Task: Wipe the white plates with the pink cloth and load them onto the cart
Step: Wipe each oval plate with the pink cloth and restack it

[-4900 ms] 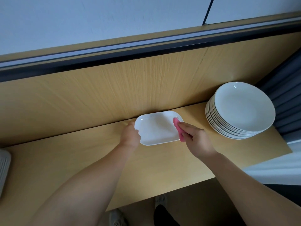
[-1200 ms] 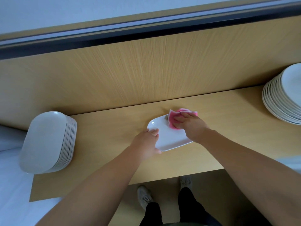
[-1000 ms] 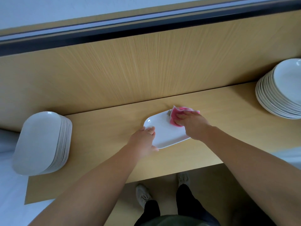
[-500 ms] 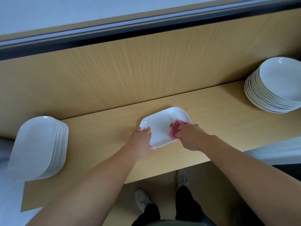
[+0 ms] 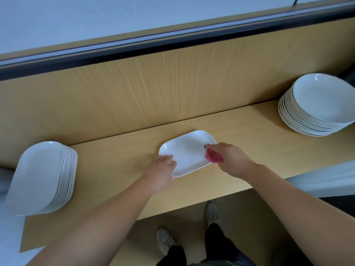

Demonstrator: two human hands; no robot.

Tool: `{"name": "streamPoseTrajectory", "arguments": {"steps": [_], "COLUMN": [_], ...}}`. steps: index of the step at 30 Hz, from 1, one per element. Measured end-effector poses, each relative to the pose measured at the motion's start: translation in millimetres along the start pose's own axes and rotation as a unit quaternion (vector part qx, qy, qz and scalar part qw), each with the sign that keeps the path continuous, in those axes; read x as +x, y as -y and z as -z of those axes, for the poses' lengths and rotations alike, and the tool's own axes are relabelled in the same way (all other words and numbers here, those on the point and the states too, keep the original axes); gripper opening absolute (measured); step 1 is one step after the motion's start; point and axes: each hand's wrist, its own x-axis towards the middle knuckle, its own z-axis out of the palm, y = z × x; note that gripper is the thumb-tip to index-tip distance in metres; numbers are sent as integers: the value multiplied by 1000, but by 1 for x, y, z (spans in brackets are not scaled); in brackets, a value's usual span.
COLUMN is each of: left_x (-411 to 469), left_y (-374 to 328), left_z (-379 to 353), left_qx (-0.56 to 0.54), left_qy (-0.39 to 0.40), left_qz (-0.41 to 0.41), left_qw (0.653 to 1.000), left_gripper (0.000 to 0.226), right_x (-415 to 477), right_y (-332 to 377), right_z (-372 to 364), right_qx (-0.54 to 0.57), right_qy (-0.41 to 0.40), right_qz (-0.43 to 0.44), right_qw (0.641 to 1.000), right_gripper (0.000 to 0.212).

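Wiping looks to be the step in hand. One oblong white plate [image 5: 187, 152] lies flat on the wooden counter [image 5: 115, 169], between the two hands. The left hand [image 5: 160, 173] grips its near-left corner, fingers curled over the rim; the thumb is hidden, so I cannot tell whether it reaches underneath. The right hand [image 5: 230, 160] is closed round the bunched pink cloth [image 5: 212, 157] and presses it onto the plate's right end, just inside the rim. A small dark speck sits just beyond the cloth; whether it is a tag or dirt I cannot tell.

Well out past the left hand stands a stack of oblong plates [image 5: 44, 177], apparently of the same kind. Well out past the right hand, and farther from the body, stands a stack of round plates [image 5: 317, 104]. I see nothing I can surely call the cart.

As for handling, the plate is probably glazed ceramic: stiff, smooth, brittle if knocked, and slick where a damp cloth has passed. It looks shallow and of modest weight, light enough for one hand, though two would be safer. The raised rim is the only purchase. Since the plate lies flush on the counter, I judge that the left hand would need to tip its corner, or draw the plate toward the near edge, to get fingers beneath. A thumb on top of the rim with fingers under, at one of the short ends, seems the soundest hold. The cloth is soft and light and will bunch wherever the fingers gather it.
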Motion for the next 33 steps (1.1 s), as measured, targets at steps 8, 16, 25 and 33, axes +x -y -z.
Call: {"name": "streamPoseTrajectory", "arguments": {"steps": [8, 16, 25, 33], "left_x": [-1, -5, -18, -27], "left_y": [-7, -4, 13, 15], "left_z": [-7, 34, 73, 77], "left_qx": [54, -118, -224, -278], "left_qy": [15, -117, -196, -194], "left_qz": [-14, 67, 60, 68], "left_qw": [998, 984, 953, 938], "left_gripper": [60, 28, 29, 23], "right_x": [-3, -2, -3, -6], "right_y": [-7, 6, 26, 48], "right_z": [1, 24, 38, 37], "right_qx": [106, 125, 128, 151], "right_qy": [-121, -178, -219, -237], "right_qz": [11, 50, 87, 119], "right_qw": [987, 975, 963, 952], "right_gripper": [39, 50, 57, 61]}}
